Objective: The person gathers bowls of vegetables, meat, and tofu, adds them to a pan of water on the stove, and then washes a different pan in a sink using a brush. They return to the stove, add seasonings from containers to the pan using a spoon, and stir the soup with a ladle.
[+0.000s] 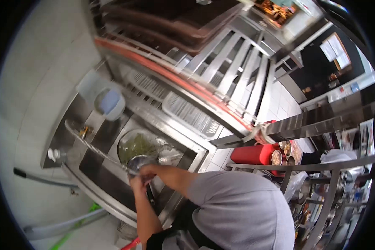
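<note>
My left hand (138, 183) and my right hand (148, 171) are close together over the sink, fingers curled. The end of a flexible metal hose (93, 148) reaches my hands. Just beyond them is a round metal utensil (141, 161), and a black handle (150, 195) shows below them. What each hand grips is too small to make out. A large clear bowl with green contents (135, 146) stands in the sink (98, 166), beside crumpled clear plastic or a clear container (169, 154).
A clear tub with a blue item (109, 102) stands behind the sink. A metal rack (233, 62) with brown trays (166, 21) rises above, with white baskets (191, 114) underneath. Red containers (254, 154) and shelves are on the right; a black-ended hose (46, 179) is at left.
</note>
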The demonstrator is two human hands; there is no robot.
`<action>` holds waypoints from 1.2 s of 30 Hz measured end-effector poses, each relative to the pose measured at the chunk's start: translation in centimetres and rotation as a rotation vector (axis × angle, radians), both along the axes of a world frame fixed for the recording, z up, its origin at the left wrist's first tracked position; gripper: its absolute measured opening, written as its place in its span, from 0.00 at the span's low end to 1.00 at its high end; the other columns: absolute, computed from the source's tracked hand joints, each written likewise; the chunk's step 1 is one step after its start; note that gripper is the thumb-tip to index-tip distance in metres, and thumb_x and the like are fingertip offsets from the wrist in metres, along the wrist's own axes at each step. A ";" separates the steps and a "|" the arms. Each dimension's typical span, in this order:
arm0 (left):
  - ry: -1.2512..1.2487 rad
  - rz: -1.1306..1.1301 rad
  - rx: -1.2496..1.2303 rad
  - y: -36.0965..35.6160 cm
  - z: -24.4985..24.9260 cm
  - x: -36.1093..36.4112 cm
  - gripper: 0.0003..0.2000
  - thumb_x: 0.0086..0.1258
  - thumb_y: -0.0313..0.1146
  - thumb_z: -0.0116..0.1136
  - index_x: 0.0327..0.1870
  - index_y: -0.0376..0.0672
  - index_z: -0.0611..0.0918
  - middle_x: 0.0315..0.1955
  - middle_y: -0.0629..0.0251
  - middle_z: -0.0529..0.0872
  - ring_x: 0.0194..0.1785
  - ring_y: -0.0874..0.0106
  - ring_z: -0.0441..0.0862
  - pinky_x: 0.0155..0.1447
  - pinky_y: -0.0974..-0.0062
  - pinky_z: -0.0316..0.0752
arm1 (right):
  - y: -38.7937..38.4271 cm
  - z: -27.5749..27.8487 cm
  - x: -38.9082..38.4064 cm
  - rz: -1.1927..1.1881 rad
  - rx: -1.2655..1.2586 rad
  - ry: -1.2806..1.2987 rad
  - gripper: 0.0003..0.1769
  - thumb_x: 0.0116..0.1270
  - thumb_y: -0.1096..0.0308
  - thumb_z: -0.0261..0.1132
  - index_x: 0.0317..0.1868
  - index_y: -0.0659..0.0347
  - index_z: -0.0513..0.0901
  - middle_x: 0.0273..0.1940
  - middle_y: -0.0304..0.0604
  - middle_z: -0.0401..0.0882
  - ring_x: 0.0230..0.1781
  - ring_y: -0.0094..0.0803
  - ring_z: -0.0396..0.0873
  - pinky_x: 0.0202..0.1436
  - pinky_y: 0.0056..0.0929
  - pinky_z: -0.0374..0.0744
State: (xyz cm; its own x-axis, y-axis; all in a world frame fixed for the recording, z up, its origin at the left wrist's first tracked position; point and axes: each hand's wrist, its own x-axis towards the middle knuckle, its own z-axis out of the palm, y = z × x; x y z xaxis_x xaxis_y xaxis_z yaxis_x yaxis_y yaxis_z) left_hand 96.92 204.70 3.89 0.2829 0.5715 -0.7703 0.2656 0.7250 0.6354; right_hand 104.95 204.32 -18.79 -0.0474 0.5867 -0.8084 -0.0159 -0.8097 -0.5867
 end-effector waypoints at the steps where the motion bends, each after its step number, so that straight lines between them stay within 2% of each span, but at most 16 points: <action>1: -0.118 0.080 0.005 0.0 0.1 -0.6 0.26 0.63 0.24 0.52 0.64 0.38 0.64 0.37 0.50 0.83 0.36 0.51 0.86 0.31 0.55 0.87 | 0.0 7.6 2.2 0.210 -0.125 -0.028 0.12 0.64 0.58 0.65 0.41 0.55 0.87 0.37 0.36 0.85 0.34 0.31 0.84 0.35 0.37 0.81; 2: -0.116 0.119 0.012 -0.4 -0.8 -0.6 0.25 0.63 0.24 0.51 0.63 0.39 0.65 0.38 0.51 0.83 0.36 0.52 0.86 0.30 0.55 0.86 | 0.5 7.5 2.0 0.197 -0.114 -0.046 0.12 0.64 0.58 0.65 0.41 0.55 0.87 0.37 0.36 0.85 0.34 0.31 0.84 0.35 0.37 0.81; 4: -0.125 0.151 0.028 0.0 -1.1 -0.5 0.24 0.64 0.23 0.50 0.63 0.40 0.67 0.38 0.52 0.83 0.35 0.52 0.86 0.29 0.55 0.85 | 1.9 4.5 -0.7 0.376 0.531 -1.017 0.11 0.60 0.62 0.65 0.35 0.59 0.88 0.32 0.42 0.85 0.30 0.37 0.84 0.36 0.40 0.81; 7: 0.181 -0.124 0.195 1.7 -0.8 -0.1 0.22 0.61 0.22 0.48 0.58 0.43 0.75 0.37 0.52 0.86 0.37 0.53 0.87 0.33 0.55 0.84 | 0.0 6.0 4.3 0.414 0.455 -0.939 0.13 0.60 0.60 0.63 0.36 0.60 0.88 0.34 0.46 0.86 0.34 0.41 0.85 0.39 0.42 0.81; 9: 0.507 -0.747 0.882 2.7 -1.6 -1.1 0.19 0.64 0.23 0.51 0.58 0.45 0.78 0.29 0.58 0.86 0.37 0.59 0.88 0.36 0.60 0.85 | -2.1 8.5 6.5 0.463 0.400 -0.824 0.16 0.60 0.58 0.60 0.38 0.61 0.88 0.37 0.50 0.86 0.37 0.44 0.85 0.43 0.43 0.81; 12: 0.732 -1.013 1.146 2.3 -6.7 0.6 0.19 0.65 0.25 0.51 0.57 0.50 0.81 0.29 0.62 0.86 0.40 0.58 0.86 0.46 0.57 0.81 | -5.0 13.7 9.4 0.493 0.265 -0.710 0.18 0.60 0.56 0.60 0.39 0.60 0.89 0.39 0.53 0.86 0.40 0.46 0.85 0.46 0.43 0.81; 14: 0.820 -1.343 1.022 0.0 -0.9 2.9 0.22 0.66 0.25 0.49 0.61 0.51 0.79 0.44 0.56 0.85 0.52 0.51 0.82 0.57 0.53 0.74 | -7.2 16.3 11.2 0.501 0.157 -0.664 0.18 0.59 0.55 0.62 0.40 0.59 0.89 0.40 0.54 0.86 0.41 0.47 0.85 0.47 0.43 0.81; 17: 0.297 -1.161 1.207 -1.5 1.2 1.5 0.24 0.63 0.23 0.49 0.62 0.43 0.77 0.69 0.47 0.64 0.74 0.46 0.57 0.71 0.54 0.60 | -9.8 17.1 11.5 0.255 0.586 -0.595 0.15 0.56 0.61 0.66 0.40 0.58 0.89 0.39 0.53 0.86 0.43 0.49 0.84 0.50 0.42 0.81; 20: 0.585 -0.745 1.054 -3.1 -2.1 -3.0 0.23 0.61 0.26 0.52 0.60 0.35 0.76 0.65 0.44 0.68 0.67 0.40 0.65 0.65 0.50 0.67 | -5.3 16.0 8.3 0.281 0.610 -0.632 0.15 0.52 0.65 0.66 0.40 0.59 0.89 0.37 0.55 0.86 0.41 0.50 0.85 0.47 0.43 0.82; 22: 0.560 -0.829 0.683 -1.4 -2.5 -4.2 0.19 0.59 0.29 0.54 0.52 0.30 0.78 0.56 0.37 0.76 0.54 0.33 0.74 0.57 0.46 0.72 | -2.9 23.0 5.1 0.780 0.637 -0.891 0.13 0.49 0.67 0.65 0.36 0.59 0.89 0.33 0.56 0.86 0.38 0.50 0.85 0.42 0.45 0.82; 24: 0.501 -0.805 0.728 1.6 -8.8 -7.6 0.15 0.60 0.29 0.54 0.47 0.31 0.79 0.48 0.39 0.80 0.48 0.35 0.78 0.51 0.47 0.76 | 1.3 15.7 1.6 1.018 1.146 -0.989 0.10 0.48 0.65 0.65 0.30 0.59 0.88 0.28 0.55 0.84 0.34 0.49 0.85 0.38 0.46 0.82; 26: 0.450 -0.763 0.742 1.7 -9.8 -8.7 0.12 0.62 0.30 0.54 0.43 0.31 0.81 0.40 0.41 0.84 0.41 0.38 0.81 0.44 0.49 0.80 | 1.1 19.8 3.2 0.750 1.000 -0.954 0.09 0.48 0.65 0.65 0.28 0.60 0.87 0.28 0.53 0.84 0.34 0.49 0.85 0.39 0.46 0.82; 28: 0.244 -0.199 0.204 0.4 -4.9 -8.4 0.11 0.65 0.31 0.53 0.41 0.33 0.81 0.30 0.51 0.84 0.32 0.51 0.84 0.32 0.59 0.83 | 0.5 22.3 4.9 0.501 0.863 -0.901 0.09 0.48 0.64 0.66 0.26 0.60 0.86 0.27 0.51 0.84 0.33 0.49 0.84 0.39 0.46 0.82; 32: 0.109 -0.077 -0.064 0.3 -2.2 -6.4 0.14 0.63 0.28 0.50 0.47 0.30 0.76 0.29 0.54 0.83 0.23 0.64 0.82 0.18 0.73 0.77 | -2.2 23.5 4.5 0.089 1.285 -1.282 0.11 0.50 0.63 0.65 0.28 0.62 0.87 0.29 0.53 0.84 0.32 0.51 0.84 0.38 0.49 0.82; 34: 0.113 0.026 -0.071 -0.3 -2.5 -5.5 0.12 0.64 0.27 0.49 0.46 0.30 0.76 0.28 0.54 0.83 0.24 0.64 0.82 0.22 0.73 0.80 | -3.5 24.9 4.1 0.434 0.770 -0.801 0.13 0.50 0.63 0.64 0.32 0.64 0.87 0.33 0.56 0.85 0.35 0.52 0.85 0.40 0.50 0.82; 36: -0.276 0.166 -0.365 -0.4 -3.8 -5.1 0.12 0.64 0.24 0.48 0.48 0.32 0.74 0.30 0.52 0.83 0.26 0.62 0.84 0.26 0.72 0.82 | -1.7 20.6 4.2 0.087 0.388 -0.751 0.15 0.53 0.64 0.62 0.35 0.65 0.88 0.35 0.58 0.85 0.38 0.51 0.86 0.43 0.48 0.82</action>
